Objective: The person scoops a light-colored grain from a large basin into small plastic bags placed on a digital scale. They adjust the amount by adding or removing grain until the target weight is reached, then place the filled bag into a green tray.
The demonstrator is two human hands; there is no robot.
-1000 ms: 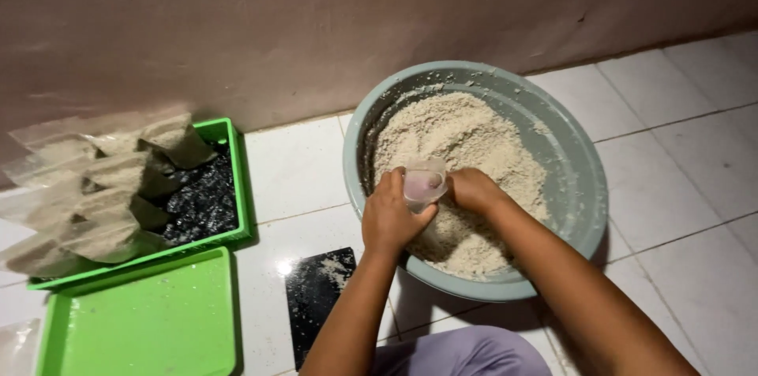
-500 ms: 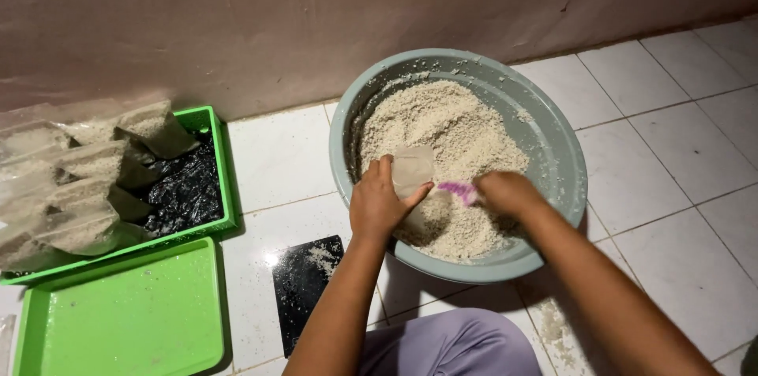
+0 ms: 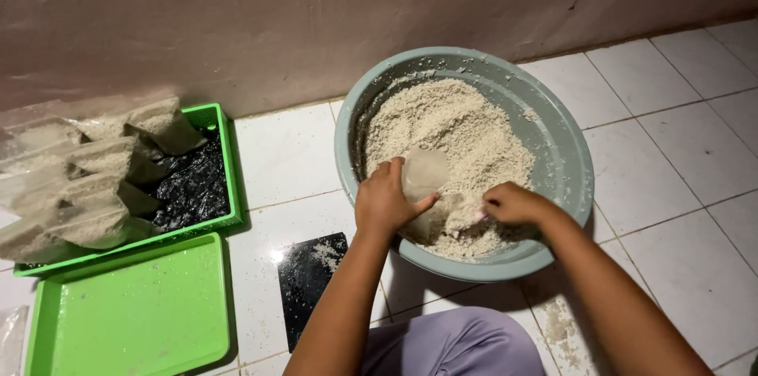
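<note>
A large grey-green basin (image 3: 564, 147) on the tiled floor holds a heap of pale crumbly grain (image 3: 450, 127). My left hand (image 3: 383, 202) grips a small clear plastic bag (image 3: 422, 175) at the near side of the heap, the bag partly filled. My right hand (image 3: 513, 204) is closed on a small pink scoop (image 3: 478, 219) that is mostly buried in the grain next to the bag. Both forearms reach in over the basin's near rim.
A green tray (image 3: 225, 179) at the left holds several filled clear bags (image 3: 87, 179) over black plastic. A second green tray (image 3: 134, 313) lies in front of it. A black square plate (image 3: 312, 277) dusted with grain lies on the white tiles. A wall runs behind.
The bag has gone from raised between both hands to low against the grain. My right hand has moved right and down into the grain with the pink scoop.
</note>
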